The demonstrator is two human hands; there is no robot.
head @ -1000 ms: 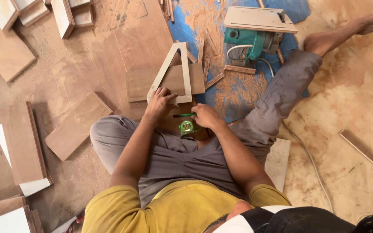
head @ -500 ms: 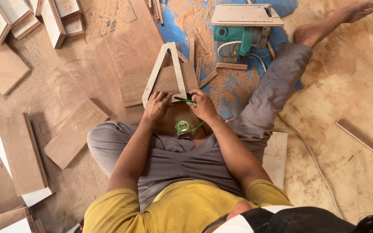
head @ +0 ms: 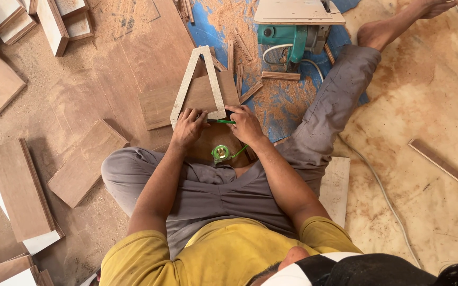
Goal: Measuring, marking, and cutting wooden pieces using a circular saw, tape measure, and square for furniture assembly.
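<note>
Two hands at the lower edge of a pale triangular frame, laid flat over a brown plywood board on the sawdust-covered floor. Left hand pressed down at the frame's bottom left corner, fingers curled and close together, apparently steadying it. Right hand just beside the bottom right corner, fingers pinched around a thin green pencil-like tool lying across the frame's base. Exact grip on the tool too small to confirm. Green tape measure on the lap, just below both hands, blade partly drawn toward the right wrist.

Risks, as judged: slipping of the frame on loose sawdust under one-handed pressure, giving a skewed mark. Snap-back of the drawn tape blade against the wrist. Teal power saw near the outstretched leg, with white cord trailing across the floor beside the knee; snagging likely on any shift of the leg. Loose offcut strips beside the frame, liable to be knocked under it. Bare foot close to the saw table.

No packages, labels or signs discernible. Stacked brown panels at left, some with white edges; blue floor patch beneath the saw.
</note>
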